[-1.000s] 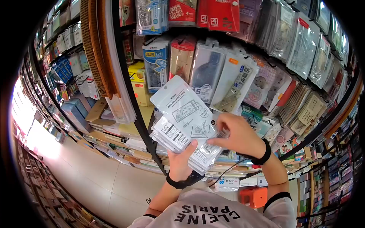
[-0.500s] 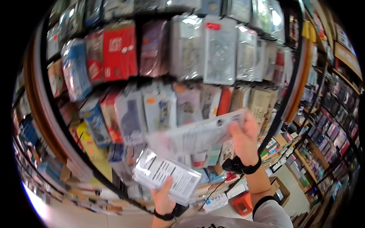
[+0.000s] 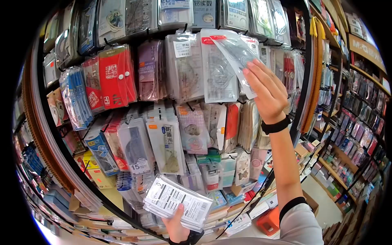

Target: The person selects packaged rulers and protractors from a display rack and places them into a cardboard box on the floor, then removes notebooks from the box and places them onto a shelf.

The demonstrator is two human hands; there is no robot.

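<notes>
My left hand (image 3: 178, 225) is closed on a stack of clear-sleeved packets (image 3: 178, 202), thumb on top; the top one shows a white printed label with a barcode. Up at the rack, my right hand (image 3: 267, 90) grips a clear plastic packet (image 3: 233, 53) with a red strip at its top, its fingers lying along the lower right edge and the thumb hidden. This packet tilts in front of a similar upright hanging packet (image 3: 216, 77). To the left of these hangs a clear packet with a white label (image 3: 183, 65).
Red button folders (image 3: 118, 77) and blue packs (image 3: 76, 98) hang on the left of the rack. Below hang more sleeves (image 3: 165, 141). A black rack post (image 3: 300, 98) stands right of my right hand. An orange bin (image 3: 268, 222) sits on the floor.
My right hand has risen from above the left-hand stack to the upper rack row, and the clear packet there now hangs tilted. My left hand still holds the stack, slightly lower.
</notes>
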